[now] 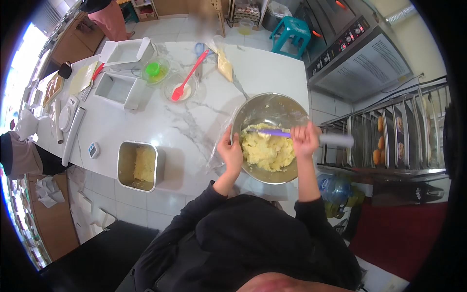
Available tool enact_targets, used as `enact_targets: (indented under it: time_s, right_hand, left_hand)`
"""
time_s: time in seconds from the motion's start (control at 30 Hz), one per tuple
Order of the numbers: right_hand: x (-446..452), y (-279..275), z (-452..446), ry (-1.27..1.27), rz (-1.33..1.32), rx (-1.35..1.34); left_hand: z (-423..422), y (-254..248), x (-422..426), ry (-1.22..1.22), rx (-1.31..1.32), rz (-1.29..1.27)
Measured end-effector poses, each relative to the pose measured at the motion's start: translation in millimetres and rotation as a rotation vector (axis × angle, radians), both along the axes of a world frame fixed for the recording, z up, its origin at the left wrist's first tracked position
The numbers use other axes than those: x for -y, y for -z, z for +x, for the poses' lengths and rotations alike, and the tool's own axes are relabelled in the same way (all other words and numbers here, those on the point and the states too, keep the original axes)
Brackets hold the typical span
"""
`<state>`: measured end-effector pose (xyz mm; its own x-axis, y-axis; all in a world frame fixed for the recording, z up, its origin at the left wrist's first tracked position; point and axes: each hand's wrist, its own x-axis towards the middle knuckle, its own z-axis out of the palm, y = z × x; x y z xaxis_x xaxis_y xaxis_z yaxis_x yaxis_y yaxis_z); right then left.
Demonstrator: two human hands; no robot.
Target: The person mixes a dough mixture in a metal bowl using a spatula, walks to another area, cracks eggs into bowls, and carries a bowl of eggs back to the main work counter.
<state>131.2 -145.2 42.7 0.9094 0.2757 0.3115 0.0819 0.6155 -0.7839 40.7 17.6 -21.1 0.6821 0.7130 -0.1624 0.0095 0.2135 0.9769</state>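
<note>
A large metal bowl [273,102] stands near the table's right front edge with a lumpy yellow mixture [267,152] inside. My left hand [231,152] grips the bowl's left rim, thumb over the edge. In a closed fist, my right hand [306,139] holds a spatula [275,132] with a purple shaft and a pale handle end sticking out to the right. The spatula's tip lies at the upper left part of the mixture. Some clear plastic film shows beside the bowl's left side.
A rectangular metal tin [161,168] with yellow mixture stands at the front left. Behind are a glass bowl [193,87] with a red spatula [187,82], a piping bag [224,65] and white tins [116,87]. A tray rack [413,131] stands right; people are at the left.
</note>
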Motion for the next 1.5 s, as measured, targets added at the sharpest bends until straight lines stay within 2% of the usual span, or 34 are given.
enact_targets:
  time_s: [0.03, 0.13, 0.17, 0.2, 0.23, 0.27, 0.3, 0.33, 0.37, 0.43, 0.5, 0.6, 0.7, 0.73, 0.83, 0.97, 1.07, 1.2, 1.3, 1.33, 1.43, 1.5]
  right_hand:
    - [1, -11, -13, -0.037, -0.036, 0.111]
    - [4, -39, -12, -0.087, 0.012, 0.114]
    - [7, -40, -9, -0.014, 0.024, 0.042]
    - [10, -40, -2, 0.034, 0.043, -0.03]
    - [11, -46, 0, 0.11, 0.02, -0.082]
    - [19, -44, 9, 0.129, 0.039, -0.141]
    - [25, -46, 20, 0.092, 0.002, -0.102]
    - [31, -36, 32, 0.149, 0.158, -0.211]
    - [32, -36, 43, 0.129, 0.101, -0.131]
    - [14, -54, 47, 0.362, 0.1, -0.203]
    - [22, -45, 72, 0.22, 0.12, -0.06]
    - [4, -42, 90, 0.394, -0.004, -0.083]
    - [-15, -14, 101, 0.226, 0.007, -0.225]
    - [-23, -3, 96, 0.135, -0.064, -0.306]
    - [-24, -1, 85, -0.101, -0.003, -0.459]
    - [1, -4, 36, -0.274, 0.043, -0.038]
    - [13, -22, -3, -0.314, 0.013, 0.263]
    - [29, -50, -24, -0.311, -0.062, 0.275]
    - [31, -38, -41, -0.315, -0.062, 0.163]
    - [26, -22, -50, -0.242, 0.014, 0.075]
    - [21, -7, -63, -0.175, 0.09, 0.22]
    - [23, 6, -76, -0.118, 0.07, 0.214]
  left_hand:
    - [0, 2, 1, 0.002, -0.018, -0.031]
    - [0, 4, 1, 0.051, 0.041, -0.131]
    - [0, 3, 5, 0.048, 0.04, -0.067]
    - [-1, 6, 5, 0.11, -0.175, -0.055]
    - [-2, -1, 7, 0.072, -0.177, 0.098]
    - [-2, -8, 8, 0.113, -0.256, 0.084]
    - [1, 5, 13, 0.033, -0.124, 0.074]
    - [2, 11, 12, 0.025, -0.067, 0.071]
    - [4, 12, 13, 0.002, -0.063, 0.047]
    - [5, 10, 12, 0.007, -0.063, 0.045]
    - [5, 11, 10, 0.011, -0.042, 0.07]
    - [6, 6, 12, -0.015, 0.019, 0.055]
    - [5, -3, 11, 0.003, 0.015, 0.034]
    - [5, -3, 11, 0.004, 0.003, 0.04]
    - [7, 3, 16, -0.015, 0.03, 0.02]
    - [9, 7, 16, -0.029, 0.047, 0.048]
    - [10, 11, 17, -0.021, 0.017, 0.042]
    - [7, 1, 15, -0.043, -0.013, 0.063]
    - [5, 1, 15, -0.036, -0.046, 0.084]
    - [4, -1, 14, -0.045, -0.046, 0.083]
    - [6, 4, 13, -0.019, -0.056, 0.179]
    - [6, 15, 10, -0.01, -0.054, 0.288]
